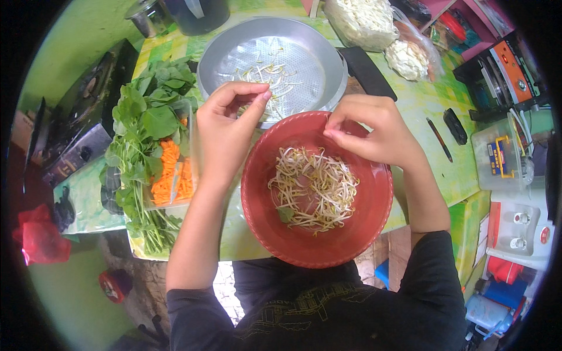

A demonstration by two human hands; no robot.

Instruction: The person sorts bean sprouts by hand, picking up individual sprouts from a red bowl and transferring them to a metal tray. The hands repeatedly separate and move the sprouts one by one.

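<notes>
A red plastic bowl sits before me at the table's front edge, with bean sprouts and a small green leaf in it. Behind it stands a round metal pan whose perforated-looking bottom carries a few scattered sprouts. My left hand is raised over the pan's near side, thumb and forefinger pinched together. Over the bowl's far right rim, my right hand has its thumb and fingertips drawn together. Anything held in either pinch is too small to make out.
Left of the bowl, leafy greens lie around a clear container of cut carrot strips. At the back right are a bag of sprouts, a white bundle in plastic and a black flat object. A pen lies farther right.
</notes>
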